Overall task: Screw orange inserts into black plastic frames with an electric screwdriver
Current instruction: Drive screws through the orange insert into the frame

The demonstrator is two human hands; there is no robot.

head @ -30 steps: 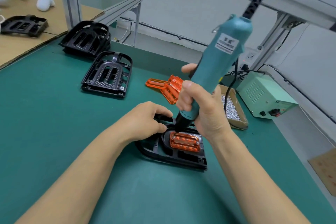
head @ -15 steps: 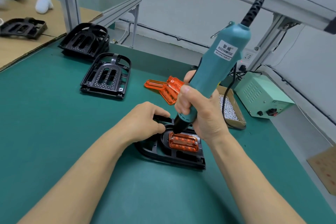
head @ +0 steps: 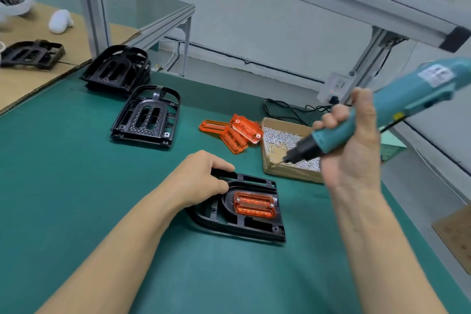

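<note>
Orange insert (head: 254, 205) sits in the recess of the black frame (head: 239, 214) lying flat on the green desk (head: 76, 186), nearest the viewer. Left hand (head: 201, 178) rests on the frame's far left corner, fingers curled over its edge to steady it. Should that hold slacken, the frame could skate on the smooth desk once the tool bears down again, and the insert could shift off its holes.

Beyond the frame and to its right, the right hand (head: 349, 140) grips the teal electric screwdriver (head: 377, 120), fingers wrapped round the barrel, its bit dipped over the cardboard screw box (head: 285, 150). A screw caught crookedly on the bit may drop on the way back or start cross-threaded in the plastic.

Just behind the frame lie spare orange inserts (head: 234, 132); farther back and left wait more black frames (head: 146, 117).
</note>
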